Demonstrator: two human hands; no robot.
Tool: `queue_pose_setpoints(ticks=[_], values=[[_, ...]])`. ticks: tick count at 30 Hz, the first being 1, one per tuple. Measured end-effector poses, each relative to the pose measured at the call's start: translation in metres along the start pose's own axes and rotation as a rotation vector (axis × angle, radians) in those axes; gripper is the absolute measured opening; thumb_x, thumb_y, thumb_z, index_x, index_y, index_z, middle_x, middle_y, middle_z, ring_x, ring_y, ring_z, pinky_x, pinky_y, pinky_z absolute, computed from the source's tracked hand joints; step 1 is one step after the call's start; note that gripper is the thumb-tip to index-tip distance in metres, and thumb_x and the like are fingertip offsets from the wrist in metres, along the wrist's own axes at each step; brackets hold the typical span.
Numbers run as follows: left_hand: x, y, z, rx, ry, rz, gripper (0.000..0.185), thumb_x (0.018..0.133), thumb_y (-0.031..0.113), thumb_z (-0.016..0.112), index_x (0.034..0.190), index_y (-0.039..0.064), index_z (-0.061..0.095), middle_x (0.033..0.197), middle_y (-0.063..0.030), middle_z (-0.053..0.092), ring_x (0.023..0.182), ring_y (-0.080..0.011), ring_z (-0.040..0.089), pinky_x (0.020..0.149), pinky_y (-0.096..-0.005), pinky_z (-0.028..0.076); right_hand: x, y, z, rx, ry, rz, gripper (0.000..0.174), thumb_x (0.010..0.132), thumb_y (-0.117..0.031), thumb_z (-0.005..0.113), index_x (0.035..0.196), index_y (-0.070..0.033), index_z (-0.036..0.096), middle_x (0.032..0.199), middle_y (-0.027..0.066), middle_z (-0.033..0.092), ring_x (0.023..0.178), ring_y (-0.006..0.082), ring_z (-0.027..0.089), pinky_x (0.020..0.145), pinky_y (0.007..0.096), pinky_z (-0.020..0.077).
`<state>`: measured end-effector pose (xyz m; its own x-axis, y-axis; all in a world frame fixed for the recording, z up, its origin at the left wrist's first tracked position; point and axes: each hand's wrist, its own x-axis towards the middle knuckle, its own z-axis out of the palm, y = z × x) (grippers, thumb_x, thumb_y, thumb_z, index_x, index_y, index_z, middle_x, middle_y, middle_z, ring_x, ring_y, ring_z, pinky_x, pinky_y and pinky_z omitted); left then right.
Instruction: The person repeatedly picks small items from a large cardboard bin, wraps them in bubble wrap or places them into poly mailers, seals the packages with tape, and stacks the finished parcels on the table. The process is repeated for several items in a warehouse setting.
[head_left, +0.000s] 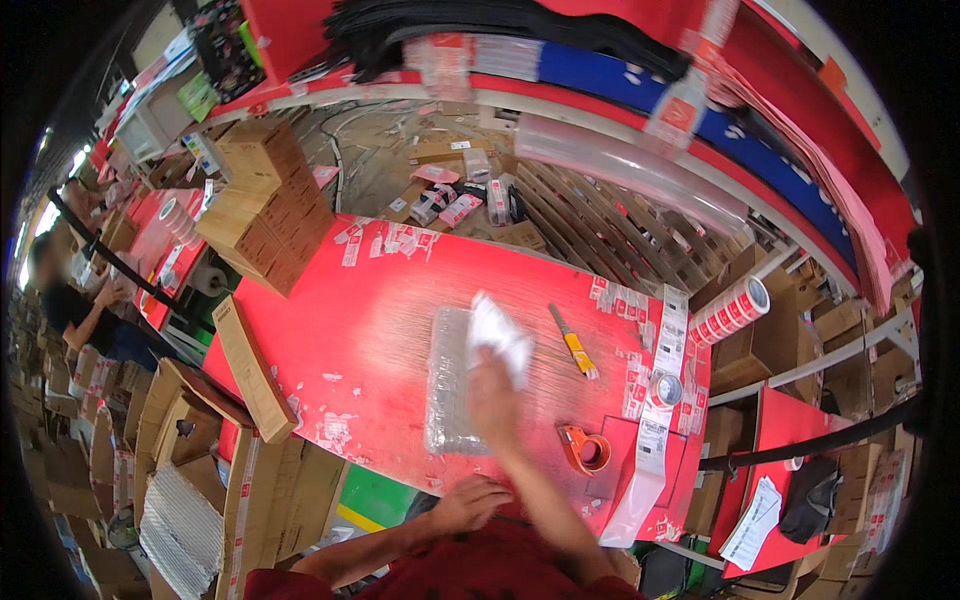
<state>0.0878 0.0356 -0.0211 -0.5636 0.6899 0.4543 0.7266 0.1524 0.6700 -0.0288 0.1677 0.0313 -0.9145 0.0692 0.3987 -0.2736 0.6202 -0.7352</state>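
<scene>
A bubble-wrapped package (448, 382) lies flat on the red table (360, 300) in front of me. My right hand (493, 397) is over its right side, holding a crumpled white sheet (501, 334), blurred by motion; paper or label stock, I cannot tell which. My left hand (472, 502) rests by the near table edge, just below the package, loosely spread with nothing in it. Right of the package lies a yellow utility knife (574, 345). Nearer to me is an orange tape dispenser (584, 450). A strip of printed labels (651, 442) runs down the right end of the table, with a tape roll (665, 390) on it.
Stacked cardboard boxes (262, 210) stand at the far left corner; a long carton (255, 367) lies along the left edge. An open carton (247, 510) holds bubble wrap (182, 521). Printed tape rolls (729, 311) project at right. Beyond are wrapped parcels (457, 202) and a pallet (585, 214). Another person (82, 307) works far left.
</scene>
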Motion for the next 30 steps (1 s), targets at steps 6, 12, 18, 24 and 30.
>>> queue_pose_setpoints(ticks=[6, 12, 18, 24, 30], values=[[0.01, -0.034, -0.065, 0.284, 0.472, -0.059, 0.054, 0.087, 0.009, 0.065, 0.139, 0.005, 0.05, 0.141, -0.0191, 0.05, 0.129, -0.0403, 0.048, 0.106, -0.0601, 0.037, -0.018, 0.027, 0.083, -0.248, -0.26, -0.116, 0.058, 0.096, -0.029, 0.06, 0.146, -0.002, 0.047, 0.154, 0.0252, 0.039, 0.146, 0.0418, 0.032, 0.121, 0.0587, 0.0153], [0.008, -0.088, -0.039, 0.456, -0.116, -0.568, 0.064, 0.1, 0.04, 0.05, 0.153, 0.008, 0.037, 0.163, -0.0167, 0.026, 0.151, -0.0408, 0.019, 0.118, -0.0611, 0.02, 0.082, 0.122, 0.102, -0.583, -0.562, -0.097, 0.074, 0.099, -0.051, 0.051, 0.156, -0.007, 0.032, 0.162, 0.0194, 0.028, 0.151, 0.0392, 0.021, 0.123, 0.0545, 0.013], [-0.057, -0.104, -0.037, 0.187, 0.064, -0.676, 0.07, 0.101, 0.042, 0.053, 0.157, 0.008, 0.029, 0.161, -0.0173, 0.031, 0.15, -0.0364, 0.024, 0.121, -0.0539, 0.021, -0.03, 0.115, 0.057, 0.698, -0.155, 0.634, 0.066, 0.102, -0.035, 0.055, 0.155, -0.004, 0.033, 0.15, 0.0152, 0.047, 0.142, 0.0292, 0.039, 0.12, 0.0408, 0.0278], [-0.034, -0.102, -0.081, -0.956, 0.358, -0.797, 0.074, 0.101, 0.029, 0.059, 0.16, 0.009, 0.018, 0.135, -0.0181, 0.059, 0.121, -0.0234, 0.058, 0.104, -0.041, 0.047, -0.07, 0.056, 0.075, 1.486, -0.191, 0.925, 0.053, 0.102, -0.042, 0.048, 0.139, -0.004, 0.051, 0.13, 0.0138, 0.061, 0.115, 0.0287, 0.062, 0.097, 0.044, 0.0531], [-0.048, -0.085, -0.197, -0.657, 0.761, -0.512, 0.055, 0.101, 0.025, 0.06, 0.15, 0.007, 0.04, 0.122, -0.0157, 0.068, 0.108, -0.0222, 0.066, 0.095, -0.0368, 0.052, 0.147, -0.065, 0.087, 0.839, -0.184, 0.001, 0.043, 0.106, -0.032, 0.044, 0.089, 0.001, 0.064, 0.104, 0.0141, 0.068, 0.105, 0.028, 0.064, 0.101, 0.0424, 0.0454]])
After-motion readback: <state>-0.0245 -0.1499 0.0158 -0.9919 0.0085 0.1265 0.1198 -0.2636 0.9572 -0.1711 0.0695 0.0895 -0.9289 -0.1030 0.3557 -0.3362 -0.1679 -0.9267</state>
